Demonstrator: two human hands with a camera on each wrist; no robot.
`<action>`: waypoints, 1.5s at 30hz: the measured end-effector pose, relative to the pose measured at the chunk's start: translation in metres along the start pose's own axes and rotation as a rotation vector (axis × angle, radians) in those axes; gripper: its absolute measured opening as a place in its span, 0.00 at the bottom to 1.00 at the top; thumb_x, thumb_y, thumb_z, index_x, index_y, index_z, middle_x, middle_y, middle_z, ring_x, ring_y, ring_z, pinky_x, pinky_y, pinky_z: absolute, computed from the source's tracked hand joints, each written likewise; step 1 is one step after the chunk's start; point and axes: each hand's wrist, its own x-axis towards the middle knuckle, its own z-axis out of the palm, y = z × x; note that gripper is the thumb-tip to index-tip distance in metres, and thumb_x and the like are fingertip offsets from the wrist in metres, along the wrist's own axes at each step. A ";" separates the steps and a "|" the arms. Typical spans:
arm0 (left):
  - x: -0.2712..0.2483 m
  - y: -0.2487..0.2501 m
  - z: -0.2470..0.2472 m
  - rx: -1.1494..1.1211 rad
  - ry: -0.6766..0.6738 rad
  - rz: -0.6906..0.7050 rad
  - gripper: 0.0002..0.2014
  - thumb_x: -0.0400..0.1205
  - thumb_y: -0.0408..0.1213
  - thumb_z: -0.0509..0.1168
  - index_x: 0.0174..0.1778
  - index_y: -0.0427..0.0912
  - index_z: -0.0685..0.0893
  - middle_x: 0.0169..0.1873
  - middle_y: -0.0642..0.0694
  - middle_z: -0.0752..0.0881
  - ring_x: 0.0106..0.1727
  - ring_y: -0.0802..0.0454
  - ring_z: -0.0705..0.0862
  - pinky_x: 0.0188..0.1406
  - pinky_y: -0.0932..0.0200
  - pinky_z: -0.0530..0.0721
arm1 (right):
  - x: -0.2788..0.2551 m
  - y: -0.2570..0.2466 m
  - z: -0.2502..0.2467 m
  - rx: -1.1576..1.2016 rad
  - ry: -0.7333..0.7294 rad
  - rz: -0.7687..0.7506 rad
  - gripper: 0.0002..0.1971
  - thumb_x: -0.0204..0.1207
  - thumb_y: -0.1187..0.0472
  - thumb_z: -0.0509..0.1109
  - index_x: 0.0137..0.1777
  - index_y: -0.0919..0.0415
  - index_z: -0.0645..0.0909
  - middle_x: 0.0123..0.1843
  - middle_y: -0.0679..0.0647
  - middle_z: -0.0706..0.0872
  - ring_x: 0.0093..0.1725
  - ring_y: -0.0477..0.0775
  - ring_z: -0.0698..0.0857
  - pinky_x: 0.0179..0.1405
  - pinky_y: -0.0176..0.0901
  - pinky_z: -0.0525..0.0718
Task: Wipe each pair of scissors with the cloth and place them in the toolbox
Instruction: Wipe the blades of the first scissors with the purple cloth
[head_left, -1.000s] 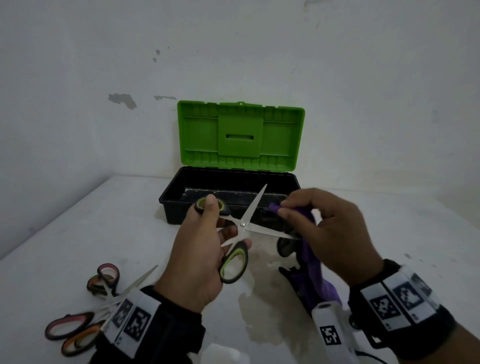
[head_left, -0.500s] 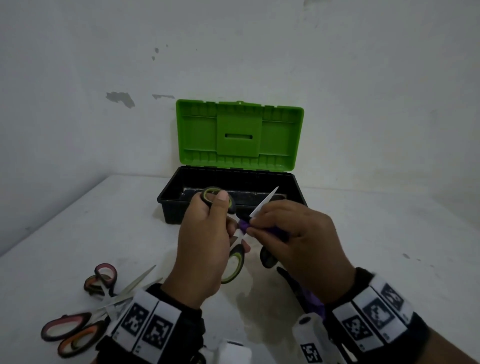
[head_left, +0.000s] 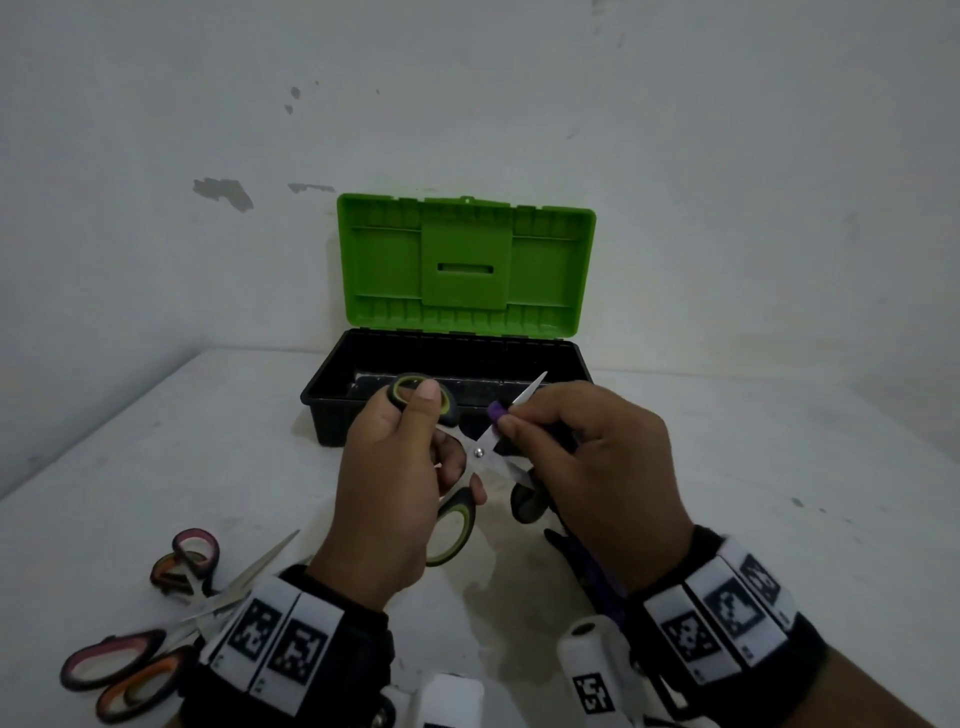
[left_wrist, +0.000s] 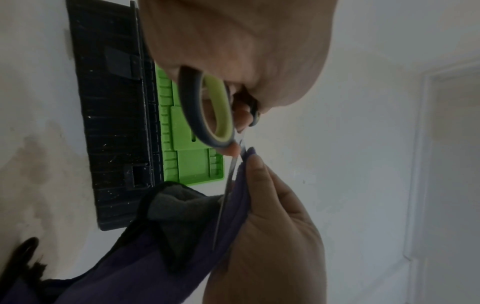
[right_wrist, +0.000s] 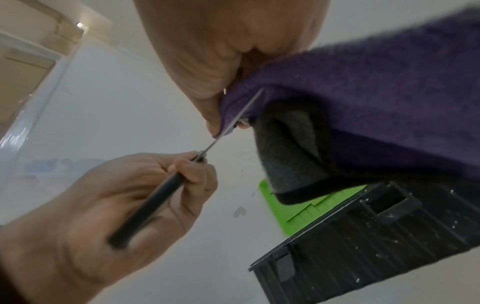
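Observation:
My left hand (head_left: 400, 467) grips the black-and-green handles of an opened pair of scissors (head_left: 480, 451), held above the white table in front of the toolbox (head_left: 332, 387). My right hand (head_left: 587, 457) pinches a purple cloth (head_left: 496, 413) around the upper blade, whose tip (head_left: 537, 382) pokes out past the fingers. The left wrist view has the green handle (left_wrist: 215, 115) and the blade (left_wrist: 228, 185) running into the cloth (left_wrist: 182, 257). From the right wrist, the blade (right_wrist: 244, 111) sits folded inside the cloth (right_wrist: 376, 92). The toolbox is black with its green lid (head_left: 465, 265) raised.
Several more scissors with pink and orange handles (head_left: 156, 623) lie at the table's near left. The toolbox stands against the back wall (head_left: 467, 104). The cloth's tail (head_left: 592, 577) hangs down to the table under my right wrist. A stained patch (head_left: 498, 613) marks the table.
My right hand closed the cloth over the upper blade and slid along it toward the tip. The left hand raised the scissors slightly toward the toolbox.

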 end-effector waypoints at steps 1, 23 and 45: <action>0.000 0.000 -0.001 -0.002 -0.002 -0.003 0.13 0.90 0.38 0.56 0.42 0.35 0.74 0.19 0.45 0.67 0.20 0.49 0.67 0.21 0.53 0.80 | -0.002 -0.002 0.001 0.007 -0.009 0.002 0.02 0.74 0.65 0.81 0.41 0.60 0.92 0.38 0.48 0.90 0.39 0.42 0.87 0.40 0.35 0.85; 0.003 0.000 -0.014 -0.011 -0.063 0.007 0.14 0.89 0.38 0.56 0.41 0.34 0.75 0.24 0.41 0.67 0.20 0.49 0.68 0.19 0.53 0.79 | -0.009 -0.001 0.013 0.115 0.088 0.211 0.04 0.71 0.62 0.83 0.38 0.54 0.92 0.36 0.42 0.90 0.39 0.42 0.89 0.39 0.27 0.82; 0.002 0.006 -0.018 -0.018 -0.086 0.026 0.14 0.88 0.36 0.57 0.37 0.36 0.76 0.23 0.41 0.67 0.20 0.48 0.67 0.19 0.53 0.78 | -0.001 -0.002 0.004 0.251 0.210 0.386 0.03 0.70 0.59 0.85 0.39 0.55 0.92 0.34 0.46 0.93 0.34 0.45 0.91 0.36 0.40 0.88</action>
